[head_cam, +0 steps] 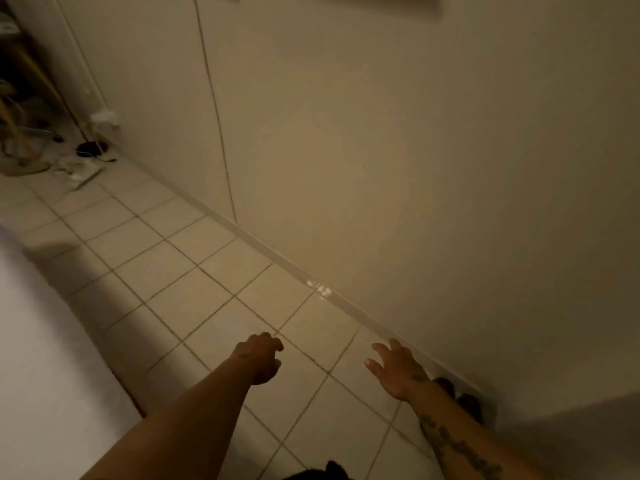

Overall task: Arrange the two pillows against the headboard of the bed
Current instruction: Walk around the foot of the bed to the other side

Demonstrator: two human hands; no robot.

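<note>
Both my arms reach forward over a tiled floor beside the bed (38, 341), whose pale sheet fills the lower left. My left hand (260, 358) hangs with its fingers loosely curled and nothing in it. My right hand (398, 370) is held with fingers spread, empty, close to the wall's skirting. No pillow and no headboard are in view.
A cream wall (381, 150) runs diagonally along the right, with a thin cable (214, 109) hanging down it. Cables, a plug and clutter (83, 157) lie on the floor at the far left corner. Dark shoes (464, 400) sit by the skirting near my right forearm.
</note>
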